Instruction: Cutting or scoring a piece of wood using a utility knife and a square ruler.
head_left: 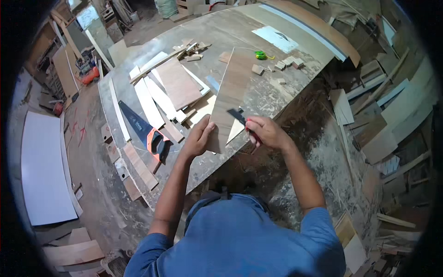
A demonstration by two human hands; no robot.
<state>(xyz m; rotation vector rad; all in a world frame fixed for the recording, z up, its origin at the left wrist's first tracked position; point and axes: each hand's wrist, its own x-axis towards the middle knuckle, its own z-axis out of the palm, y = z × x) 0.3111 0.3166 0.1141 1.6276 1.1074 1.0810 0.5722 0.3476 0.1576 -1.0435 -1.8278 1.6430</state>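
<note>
My left hand (200,136) grips the near end of a long brown wooden board (230,83), which slants away over the workbench (258,97). My right hand (263,134) is closed on a tool with a red-and-black handle and dark blade (234,114), held at the board's right side; whether the blade touches the board I cannot tell. A handsaw (136,122) with an orange-and-black handle lies left of my left hand, among white strips (147,99) and plywood offcuts (175,81).
A green tape measure (262,55) lies near small blocks (295,62) at the back right. A long pale strip (302,30) runs along the far edge. Leaning panels (48,166) stand on the left; scrap boards (383,134) crowd the floor on the right.
</note>
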